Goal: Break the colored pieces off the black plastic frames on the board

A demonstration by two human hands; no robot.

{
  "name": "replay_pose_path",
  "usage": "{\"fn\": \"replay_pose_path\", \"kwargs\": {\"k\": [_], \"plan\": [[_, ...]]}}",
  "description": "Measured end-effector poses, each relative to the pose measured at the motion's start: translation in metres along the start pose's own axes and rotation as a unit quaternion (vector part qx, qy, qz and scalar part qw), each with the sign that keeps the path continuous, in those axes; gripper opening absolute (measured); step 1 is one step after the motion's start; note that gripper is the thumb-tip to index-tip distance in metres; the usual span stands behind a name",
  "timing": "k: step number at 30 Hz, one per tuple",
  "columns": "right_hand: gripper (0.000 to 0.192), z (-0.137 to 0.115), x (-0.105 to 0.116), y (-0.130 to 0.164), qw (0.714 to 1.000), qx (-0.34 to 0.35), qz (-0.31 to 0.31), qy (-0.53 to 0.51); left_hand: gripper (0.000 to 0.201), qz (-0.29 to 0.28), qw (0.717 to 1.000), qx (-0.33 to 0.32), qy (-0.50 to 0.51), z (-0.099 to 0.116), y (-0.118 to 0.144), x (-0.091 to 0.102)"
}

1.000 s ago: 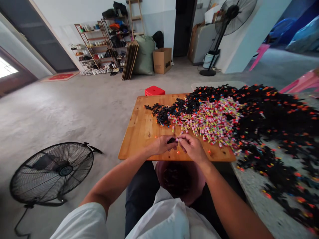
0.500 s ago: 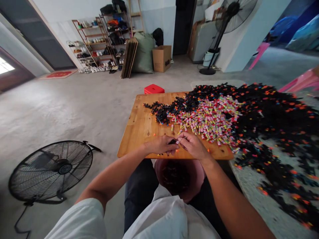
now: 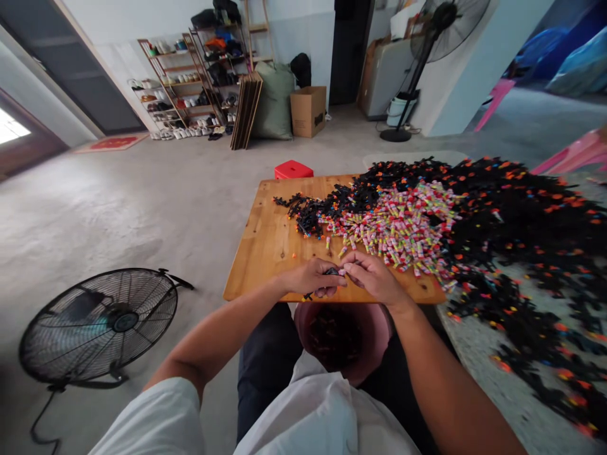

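My left hand (image 3: 318,277) is closed around a small black plastic toy (image 3: 331,271), above the near edge of the wooden board (image 3: 265,246). A yellow-tipped black end (image 3: 308,296) shows under that hand; I cannot tell whether it belongs to the same toy. My right hand (image 3: 372,275) pinches a small pink-and-white tube (image 3: 341,272) against the toy's right end, its fingertips hiding most of it. Beyond the hands lies a heap of pink, white and yellow tubes (image 3: 403,227). Black toys with orange, yellow and blue tips (image 3: 531,208) are piled behind it and to the right.
A pink tub (image 3: 379,341) with dark pieces in it stands between my knees, under the board's edge. A grey speckled surface (image 3: 493,360) carries more toys at right. A floor fan (image 3: 123,319) is at left. A red stool (image 3: 293,169) stands behind the board.
Both hands have shifted slightly to the right, still together at the black toy and the tube. The yellow-tipped end below my left hand shows more clearly.
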State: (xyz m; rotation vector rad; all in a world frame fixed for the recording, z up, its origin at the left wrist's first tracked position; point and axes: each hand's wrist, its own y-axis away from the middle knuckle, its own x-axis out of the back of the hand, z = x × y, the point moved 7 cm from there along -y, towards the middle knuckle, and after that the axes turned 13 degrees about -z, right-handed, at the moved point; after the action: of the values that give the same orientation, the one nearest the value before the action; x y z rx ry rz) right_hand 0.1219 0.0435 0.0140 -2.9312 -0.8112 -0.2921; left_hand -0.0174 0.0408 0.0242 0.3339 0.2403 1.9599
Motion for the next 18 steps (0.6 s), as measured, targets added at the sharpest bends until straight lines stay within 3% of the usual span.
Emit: {"fn": "replay_pose_path", "kwargs": {"k": [7, 12, 15, 18], "plan": [[0.023, -0.001, -0.004, 0.008, 0.999, 0.001, -0.014, -0.049, 0.054, -0.03, 0.998, -0.015, 0.058, -0.01, -0.003, -0.009], [0.025, 0.001, -0.007, 0.011, 0.996, -0.002, -0.028, -0.089, 0.052, -0.045, 0.999, -0.008, -0.016, 0.003, 0.002, -0.01], [0.028, 0.002, -0.01, 0.012, 0.993, -0.011, -0.031, -0.115, 0.041, -0.059, 0.997, -0.025, -0.045, 0.012, 0.006, -0.01], [0.027, -0.001, -0.013, 0.013, 0.991, -0.011, -0.031, -0.127, 0.027, -0.067, 0.997, -0.048, 0.003, 0.011, 0.007, -0.011]]}}
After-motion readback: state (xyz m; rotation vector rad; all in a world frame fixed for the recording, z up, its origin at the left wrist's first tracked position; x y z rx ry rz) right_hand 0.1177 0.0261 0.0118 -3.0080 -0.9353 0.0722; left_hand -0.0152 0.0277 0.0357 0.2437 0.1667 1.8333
